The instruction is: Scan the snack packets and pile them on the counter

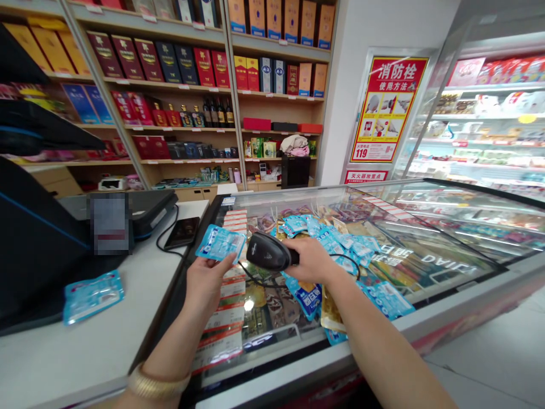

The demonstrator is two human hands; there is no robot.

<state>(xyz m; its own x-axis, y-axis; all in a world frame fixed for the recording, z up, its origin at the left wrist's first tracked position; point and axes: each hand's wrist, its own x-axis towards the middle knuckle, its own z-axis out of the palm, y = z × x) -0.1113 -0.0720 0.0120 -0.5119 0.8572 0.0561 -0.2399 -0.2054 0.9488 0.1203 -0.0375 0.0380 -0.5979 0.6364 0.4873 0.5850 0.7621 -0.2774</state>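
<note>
My left hand [209, 279] pinches the lower edge of a light-blue snack packet [220, 242], raised above the left end of the glass-topped freezer. Just to its right, my right hand [309, 259] is wrapped round the handle of a black barcode scanner [267, 251], whose head points left at the packet. A black cable hangs from the scanner. Beneath and beyond my right hand, many blue packets [361, 249] lie in a loose pile on the glass, with a darker blue packet [307, 296] in front. Another light-blue packet [93, 296] lies on the white counter at the left.
A black phone [183, 233] lies on the white counter [140, 301], near dark checkout equipment [38, 227]. The freezer's metal front edge [298, 372] runs below my arms. Shelves of boxes and bottles [217, 112] stand behind, with a lit display fridge [489, 122] at the right.
</note>
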